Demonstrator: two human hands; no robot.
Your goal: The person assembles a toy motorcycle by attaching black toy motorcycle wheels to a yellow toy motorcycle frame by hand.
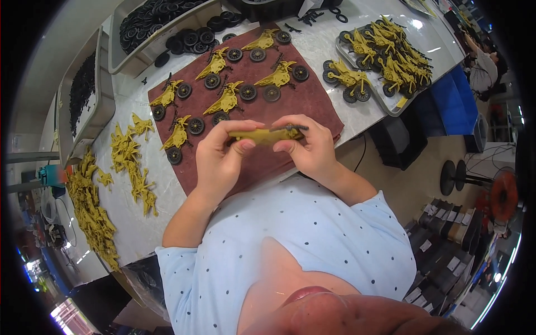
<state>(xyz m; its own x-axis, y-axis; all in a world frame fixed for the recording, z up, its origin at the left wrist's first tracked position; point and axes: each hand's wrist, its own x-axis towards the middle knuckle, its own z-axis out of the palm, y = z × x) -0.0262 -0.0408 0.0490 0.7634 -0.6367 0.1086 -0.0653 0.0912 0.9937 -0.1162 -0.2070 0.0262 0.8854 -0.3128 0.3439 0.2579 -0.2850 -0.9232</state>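
My left hand (220, 162) and my right hand (312, 148) are closed on opposite ends of a yellow toy motorcycle body (258, 135), held above the near part of a dark red cloth (262, 163). A thin black piece (290, 128) lies along its top at the right-hand fingers. My fingers hide part of both ends. Beyond my hands, several yellow motorcycle bodies (225, 99) rest on the cloth in rows, with black spoked wheels (247, 92) beside them and dark bars at their fronts.
Loose yellow parts (89, 206) are heaped at the left table edge. Grey bins (106, 95) of black parts stand at far left, with loose black tyres (190, 38) nearby. A tray (391, 109) at right carries wheeled toy motorcycles (391, 53). Blue (455, 103) and black bins (399, 151) stand beside the table.
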